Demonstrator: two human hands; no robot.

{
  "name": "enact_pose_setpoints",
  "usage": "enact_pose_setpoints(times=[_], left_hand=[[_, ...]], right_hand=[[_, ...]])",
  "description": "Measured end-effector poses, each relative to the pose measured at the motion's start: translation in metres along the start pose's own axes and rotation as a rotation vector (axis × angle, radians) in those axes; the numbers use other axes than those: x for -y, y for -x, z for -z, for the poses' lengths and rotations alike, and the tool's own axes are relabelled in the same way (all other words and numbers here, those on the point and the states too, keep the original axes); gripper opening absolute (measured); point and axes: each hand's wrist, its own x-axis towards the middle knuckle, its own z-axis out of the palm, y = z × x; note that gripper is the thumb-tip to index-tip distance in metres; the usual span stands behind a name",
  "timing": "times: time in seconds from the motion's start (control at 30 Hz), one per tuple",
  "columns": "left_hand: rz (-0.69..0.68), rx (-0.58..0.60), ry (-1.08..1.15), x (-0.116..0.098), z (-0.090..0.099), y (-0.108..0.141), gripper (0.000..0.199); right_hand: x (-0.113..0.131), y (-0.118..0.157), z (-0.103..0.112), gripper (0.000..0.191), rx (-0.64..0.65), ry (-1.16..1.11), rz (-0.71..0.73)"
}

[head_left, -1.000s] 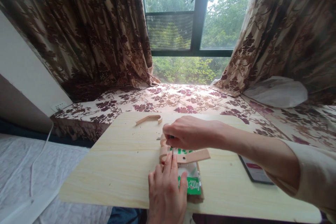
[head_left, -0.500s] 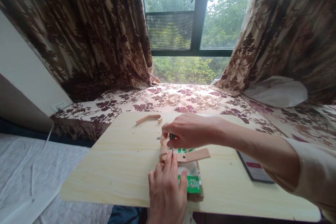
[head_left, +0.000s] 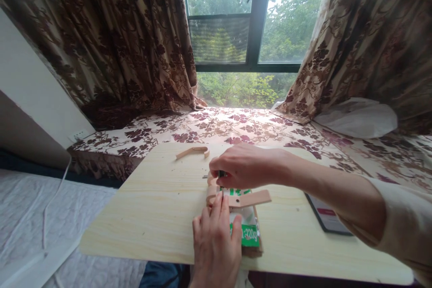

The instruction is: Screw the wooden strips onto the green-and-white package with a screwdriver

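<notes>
On a pale wooden table [head_left: 151, 216] lies a green and white packet [head_left: 249, 234] marked 220g, with a brown edge beneath it. A curved light wooden piece [head_left: 254, 198] with a dark hole or screw rests across it. My left hand [head_left: 218, 238] presses its fingertips on the wooden piece near its curved end. Above, my right hand [head_left: 236, 166] is closed around a dark tool handle [head_left: 222, 173], mostly hidden by the fingers; its thin shaft points down to the wood by my left fingertips.
A second bent wooden piece [head_left: 193, 151] lies near the table's back edge. A phone [head_left: 329, 216] lies under my right forearm. Beyond the table are a floral-covered ledge [head_left: 236, 126], curtains [head_left: 141, 45], and a white bag [head_left: 357, 118]. A white cable [head_left: 56, 198] hangs at the left.
My right hand has turned slightly around the tool handle, and less of the handle shows. The view has shifted a little; my left hand keeps its place on the wood.
</notes>
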Motion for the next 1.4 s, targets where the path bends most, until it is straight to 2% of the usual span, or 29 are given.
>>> enact_pose_setpoints(times=[0.27, 0.5, 0.7, 0.83, 0.93, 1.17, 1.4], left_hand=[[0.020, 0.023, -0.003, 0.000, 0.000, -0.001, 0.037], [0.007, 0.023, -0.021, -0.001, 0.002, -0.002, 0.037], [0.008, 0.029, -0.021, -0.002, 0.002, -0.002, 0.038], [0.045, 0.027, -0.011, -0.005, 0.004, -0.001, 0.036], [0.017, 0.030, -0.034, -0.004, 0.003, -0.001, 0.036], [0.001, 0.028, -0.030, -0.001, 0.002, -0.002, 0.038], [-0.010, 0.031, -0.039, -0.001, 0.004, -0.001, 0.038]], right_hand=[[0.000, -0.001, -0.003, 0.020, -0.024, 0.042, -0.054], [0.001, 0.001, -0.001, 0.018, -0.008, 0.004, 0.007], [-0.001, -0.003, -0.005, 0.019, -0.031, 0.041, -0.061], [-0.002, -0.002, -0.001, 0.018, -0.028, 0.013, -0.023], [-0.001, -0.001, -0.002, 0.017, -0.030, 0.009, -0.015], [0.000, -0.004, -0.007, 0.022, -0.042, 0.046, -0.078], [-0.002, 0.000, 0.002, 0.017, -0.042, 0.022, 0.000]])
